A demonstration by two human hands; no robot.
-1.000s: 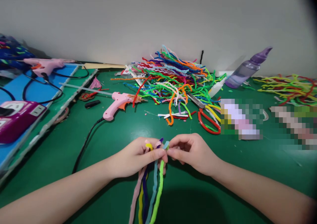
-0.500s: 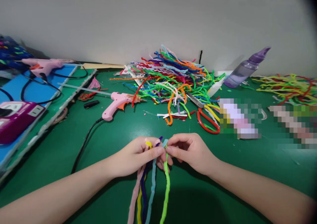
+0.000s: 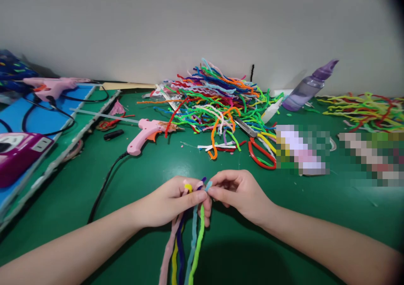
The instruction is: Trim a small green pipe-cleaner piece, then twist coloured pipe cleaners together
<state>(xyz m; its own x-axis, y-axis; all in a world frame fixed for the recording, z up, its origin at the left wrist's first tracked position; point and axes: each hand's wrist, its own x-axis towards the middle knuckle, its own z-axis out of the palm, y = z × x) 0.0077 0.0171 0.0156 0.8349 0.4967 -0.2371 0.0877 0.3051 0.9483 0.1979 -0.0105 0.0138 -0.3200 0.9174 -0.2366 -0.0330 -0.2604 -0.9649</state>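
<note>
My left hand (image 3: pixel 172 203) is closed on several fuzzy pipe cleaners, its thumb pressing across them. Hanging down from it are a pink pipe cleaner (image 3: pixel 167 251), a yellow one (image 3: pixel 174 257), a dark blue one (image 3: pixel 180 245), a light blue one (image 3: pixel 192 243) and a light green one (image 3: pixel 198 243). Short bent ends stick up above the thumb. My right hand (image 3: pixel 244 194) meets the left fingertips, with thumb and forefinger pinched at the short light blue end. The upper end of the green one is hidden by my fingers.
Behind my hands lie a heap of coloured pipe cleaners (image 3: pixel 217 91), red-handled scissors (image 3: pixel 252 140) and a pink glue gun (image 3: pixel 148 134) with its black cord. A purple bottle (image 3: pixel 304 91) leans at the back right. Left are a purple power strip (image 3: pixel 27 159) and another glue gun (image 3: pixel 50 87).
The light green pipe cleaner has swung left and now hangs against the light blue one, its top behind my left thumb. The right fingers have shifted slightly left, and the view has shifted a little.
</note>
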